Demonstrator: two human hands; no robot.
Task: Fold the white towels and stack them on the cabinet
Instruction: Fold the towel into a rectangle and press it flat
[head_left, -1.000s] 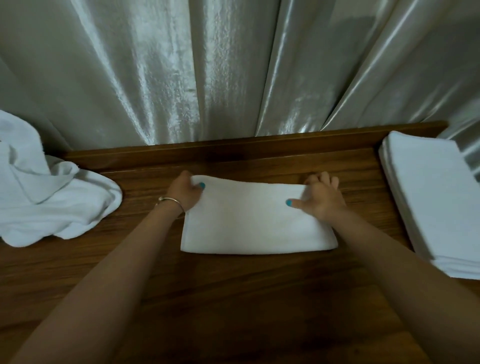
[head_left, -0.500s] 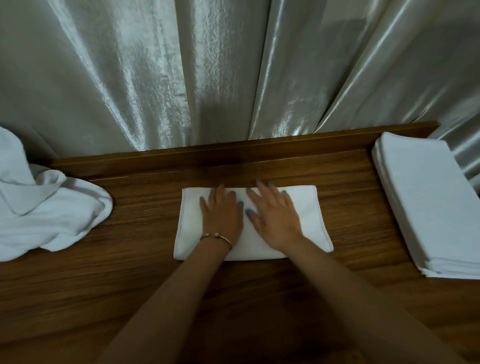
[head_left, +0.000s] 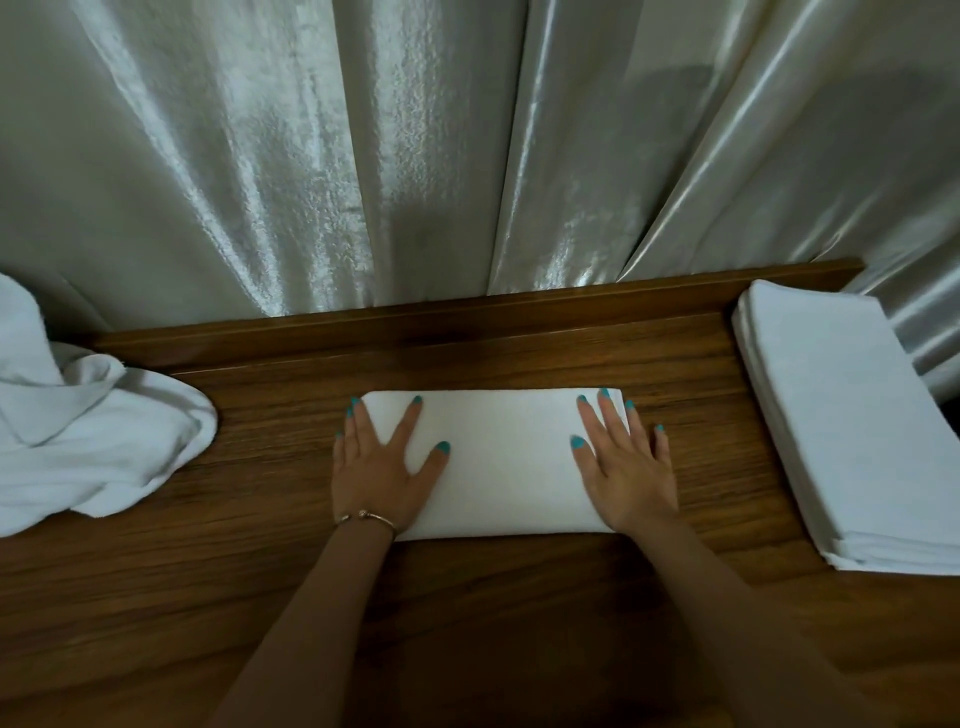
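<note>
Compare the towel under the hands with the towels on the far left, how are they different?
The towel under the hands is folded into a flat, neat rectangle; the left pile is crumpled and unfolded. The folded towel lies mid-cabinet, pressed at its ends by the left hand and right hand; nothing touches the left pile. Both are white and rest on the wooden cabinet.

Left hand (head_left: 376, 475) and right hand (head_left: 626, 470) cover the two ends of the folded towel (head_left: 498, 457); those parts are hidden. Loose towel heap (head_left: 88, 447), far left: cut off by the left edge. Folded stack (head_left: 852, 415), right: cut off by the right edge; layer count too fine to tell. Both forearms leave the frame at the near edge.
</note>
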